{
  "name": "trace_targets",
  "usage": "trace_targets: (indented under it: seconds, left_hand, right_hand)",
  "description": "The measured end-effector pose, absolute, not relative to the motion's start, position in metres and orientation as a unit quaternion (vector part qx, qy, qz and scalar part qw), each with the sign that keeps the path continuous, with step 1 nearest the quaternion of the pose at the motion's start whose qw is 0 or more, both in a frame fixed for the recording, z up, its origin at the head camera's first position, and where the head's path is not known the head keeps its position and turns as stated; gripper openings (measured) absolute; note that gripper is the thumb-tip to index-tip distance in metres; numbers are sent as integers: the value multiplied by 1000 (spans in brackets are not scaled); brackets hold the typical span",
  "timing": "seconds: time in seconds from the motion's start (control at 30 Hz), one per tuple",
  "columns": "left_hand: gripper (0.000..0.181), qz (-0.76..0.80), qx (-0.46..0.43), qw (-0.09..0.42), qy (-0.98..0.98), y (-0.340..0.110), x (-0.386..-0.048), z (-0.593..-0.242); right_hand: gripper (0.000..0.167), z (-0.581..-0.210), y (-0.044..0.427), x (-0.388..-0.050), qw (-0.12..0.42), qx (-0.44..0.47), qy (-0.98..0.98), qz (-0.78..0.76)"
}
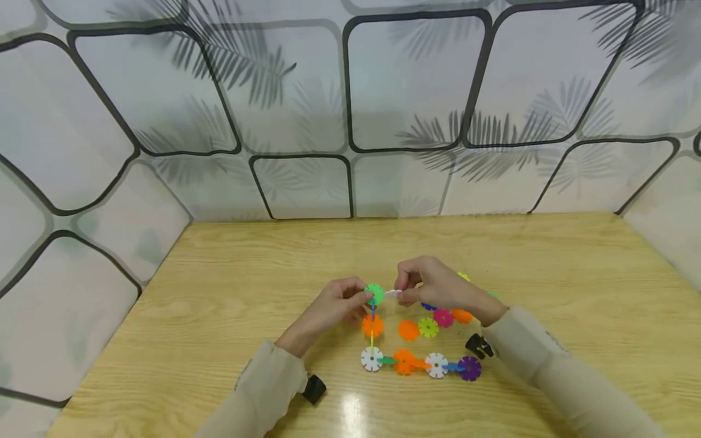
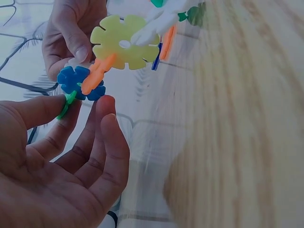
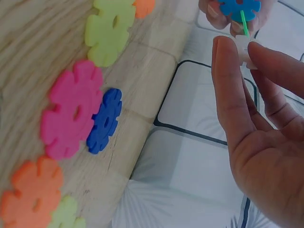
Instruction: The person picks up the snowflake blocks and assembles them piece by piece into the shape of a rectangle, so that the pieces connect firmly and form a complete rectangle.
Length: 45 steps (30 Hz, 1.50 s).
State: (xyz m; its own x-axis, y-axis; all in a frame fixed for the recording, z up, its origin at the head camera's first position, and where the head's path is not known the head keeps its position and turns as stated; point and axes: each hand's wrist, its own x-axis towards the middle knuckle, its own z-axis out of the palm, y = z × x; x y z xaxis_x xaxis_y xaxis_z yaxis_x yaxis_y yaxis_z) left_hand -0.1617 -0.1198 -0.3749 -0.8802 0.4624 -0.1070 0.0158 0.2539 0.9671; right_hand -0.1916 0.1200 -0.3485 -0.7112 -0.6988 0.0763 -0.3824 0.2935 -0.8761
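My left hand (image 1: 339, 301) pinches a green notched flower disc (image 1: 375, 293) between thumb and fingers. Thumb and fingertips of my right hand (image 1: 438, 285) grip a white disc (image 1: 392, 294), seen edge-on at the green disc's right side. In the right wrist view the white disc (image 3: 243, 51) meets the green one's edge; whether their slots interlock I cannot tell. Below the green disc runs a linked chain: a blue disc (image 2: 72, 80), an orange disc (image 1: 373, 326), a yellow one, then a white corner disc (image 1: 372, 359). From there a row extends right to a purple disc (image 1: 470, 368).
Loose discs lie on the wooden table (image 1: 246, 274) under and beside my right forearm, among them orange (image 1: 408, 330), yellow-green (image 1: 428, 327), pink (image 3: 71, 111) and dark blue (image 3: 104, 121). Black wrist devices (image 1: 314, 389) sit at both cuffs. A patterned covering rises behind the table.
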Motion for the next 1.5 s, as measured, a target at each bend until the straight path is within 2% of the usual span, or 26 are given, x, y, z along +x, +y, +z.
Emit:
trace_targets:
  seconds: [0.27,0.7,1.03,1.23,1.5]
  left_hand:
    - [16,591,172,185,766,-115,-163,-374]
    - [17,600,184,187,756,-107,-163,-376]
    - [15,628,147,138,752,-105,-156,-379]
    - [16,624,136,153,754,-109,-154,-382]
    - [16,633,132,160,746,-109,-161,-381]
  right_hand:
    - [18,-346,119,-189,141,-361,800,-458]
    - [18,-352,119,-188,30,-450,796,-403]
    - [24,-365,109,-181,-49,-445,805,-390]
    - [27,-364,101,-179,-47,-450,819,-354]
    - [23,-354,105,-186,3,-436,822,-367]
